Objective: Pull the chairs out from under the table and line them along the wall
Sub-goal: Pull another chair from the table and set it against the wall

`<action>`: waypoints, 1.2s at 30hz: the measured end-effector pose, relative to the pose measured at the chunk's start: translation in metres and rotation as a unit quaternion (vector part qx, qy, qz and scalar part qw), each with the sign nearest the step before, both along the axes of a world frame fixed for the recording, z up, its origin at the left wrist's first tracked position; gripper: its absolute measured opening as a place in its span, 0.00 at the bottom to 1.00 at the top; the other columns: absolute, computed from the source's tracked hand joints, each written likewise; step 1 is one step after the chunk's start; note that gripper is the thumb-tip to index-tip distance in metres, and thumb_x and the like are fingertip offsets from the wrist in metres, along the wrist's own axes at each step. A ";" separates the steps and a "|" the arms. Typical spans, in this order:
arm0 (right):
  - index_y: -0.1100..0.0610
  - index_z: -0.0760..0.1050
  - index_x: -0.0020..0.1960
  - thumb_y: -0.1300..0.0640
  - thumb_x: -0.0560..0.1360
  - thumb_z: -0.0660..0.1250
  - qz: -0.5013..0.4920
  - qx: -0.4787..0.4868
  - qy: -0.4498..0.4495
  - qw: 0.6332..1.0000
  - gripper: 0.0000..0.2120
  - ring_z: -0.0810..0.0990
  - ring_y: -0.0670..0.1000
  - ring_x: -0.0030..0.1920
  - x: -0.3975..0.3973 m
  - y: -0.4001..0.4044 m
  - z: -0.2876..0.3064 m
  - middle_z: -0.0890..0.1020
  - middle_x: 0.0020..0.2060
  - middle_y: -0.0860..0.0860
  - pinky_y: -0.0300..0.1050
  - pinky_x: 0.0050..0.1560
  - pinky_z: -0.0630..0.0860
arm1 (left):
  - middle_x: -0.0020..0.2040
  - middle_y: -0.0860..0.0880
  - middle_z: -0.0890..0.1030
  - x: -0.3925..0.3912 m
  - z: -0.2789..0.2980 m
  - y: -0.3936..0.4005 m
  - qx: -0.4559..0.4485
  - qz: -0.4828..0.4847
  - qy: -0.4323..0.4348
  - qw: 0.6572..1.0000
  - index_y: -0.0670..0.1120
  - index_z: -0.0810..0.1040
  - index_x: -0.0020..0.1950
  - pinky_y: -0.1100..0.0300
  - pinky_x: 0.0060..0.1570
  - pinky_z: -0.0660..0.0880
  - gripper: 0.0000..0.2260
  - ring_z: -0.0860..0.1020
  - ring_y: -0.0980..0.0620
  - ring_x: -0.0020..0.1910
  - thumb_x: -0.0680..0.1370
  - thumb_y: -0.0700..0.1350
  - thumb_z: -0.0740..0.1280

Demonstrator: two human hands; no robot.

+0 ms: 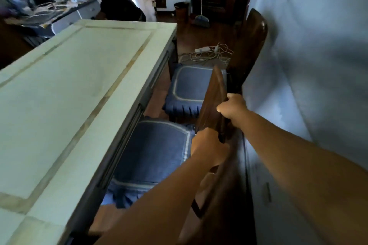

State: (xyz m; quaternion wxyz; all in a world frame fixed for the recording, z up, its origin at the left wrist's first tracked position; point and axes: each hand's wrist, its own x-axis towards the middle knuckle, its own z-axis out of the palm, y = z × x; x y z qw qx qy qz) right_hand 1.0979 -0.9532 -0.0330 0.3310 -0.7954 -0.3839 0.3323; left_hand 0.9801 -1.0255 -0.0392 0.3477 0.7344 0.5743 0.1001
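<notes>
Chair backrest [214, 101] is gripped by both hands; left hand [207, 145] clenched low, right hand [235, 108] clenched just above; table [79, 85] left of them.

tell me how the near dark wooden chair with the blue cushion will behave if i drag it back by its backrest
The dark wooden chair looks solid, so probably stiff and fairly heavy. Both the left hand and right hand grip high on the backrest, so it may tip back rather than slide. Its blue fringed cushion looks soft and might shift.
</notes>
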 end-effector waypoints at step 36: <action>0.59 0.58 0.74 0.58 0.71 0.70 -0.134 -0.029 0.042 0.990 0.35 0.70 0.63 0.67 0.104 -0.106 0.026 0.69 0.70 0.61 0.60 0.65 0.71 | 0.43 0.50 0.79 0.098 0.010 -0.069 -0.014 -0.156 -0.113 0.981 0.44 0.79 0.53 0.63 0.34 0.65 0.12 0.77 0.52 0.42 0.76 0.51 0.67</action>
